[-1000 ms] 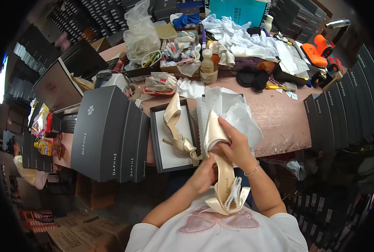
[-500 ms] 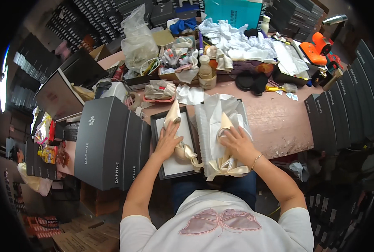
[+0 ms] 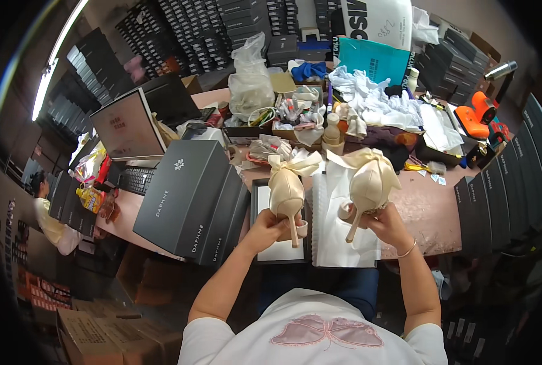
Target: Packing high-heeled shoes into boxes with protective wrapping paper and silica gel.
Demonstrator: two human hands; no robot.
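Two cream high-heeled shoes with satin bows are held up side by side, their heels facing me. My left hand [image 3: 267, 231] is closed around the left high-heeled shoe [image 3: 286, 193]. In my right hand [image 3: 390, 227] is the right high-heeled shoe [image 3: 368, 188], its bow standing above the heel. Beneath them on the table lie a dark shoebox part [image 3: 263, 258] with a white bottom, on the left, and a box part lined with white tissue paper [image 3: 344, 252], on the right. The shoes' toes are mostly hidden behind the heels and hands.
Closed dark shoeboxes [image 3: 180, 194] stand at the left, and more stacked shoeboxes [image 3: 496, 201] line the right. Behind are a bottle [image 3: 332, 132], a clear plastic bag [image 3: 250, 82], crumpled white cloths [image 3: 374, 97] and an orange tool [image 3: 473, 121]. A monitor [image 3: 128, 126] and keyboard [image 3: 136, 179] sit far left.
Both shoes, which lay in the two box parts under my hands, have been lifted out and turned so their heels face me. The view has tilted upward.
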